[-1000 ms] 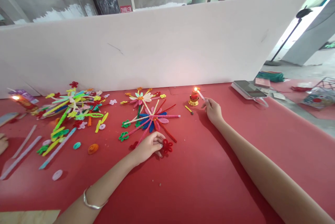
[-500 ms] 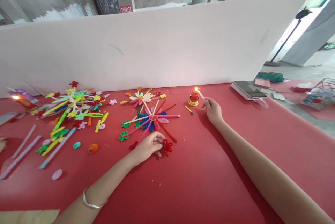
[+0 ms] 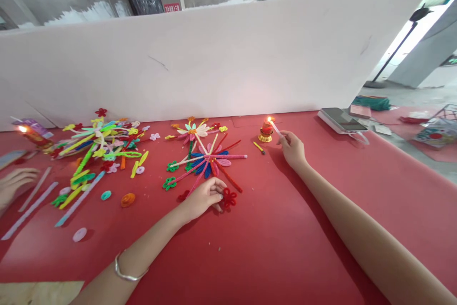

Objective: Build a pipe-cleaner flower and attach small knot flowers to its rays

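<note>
My left hand (image 3: 206, 195) pinches a small red pipe-cleaner flower (image 3: 229, 197) just above the red table. Between the thumb and fingers of my right hand (image 3: 293, 147) is a pale, translucent stick, likely a glue stick (image 3: 275, 127), its tip at the flame of a red candle (image 3: 267, 127) in a gold base. In front of that candle lies a short yellow stick with a dark end (image 3: 259, 148). Right behind my left hand spreads a pipe-cleaner flower with blue and pink petals (image 3: 208, 164) and long stems; a second flower with white and pink petals (image 3: 193, 132) lies beyond it.
A pile of colourful pipe-cleaner flowers (image 3: 96, 136) lies left, near another lit candle (image 3: 38, 139). Another person's hand (image 3: 16, 183) reaches in at the left edge. A white panel (image 3: 214, 67) backs the table; a phone-like device (image 3: 342, 120) sits at the far right.
The other person's hand has come further into view from the left. My hands hold nearly the same places, with the stick still at the flame. The view has shifted slightly.
</note>
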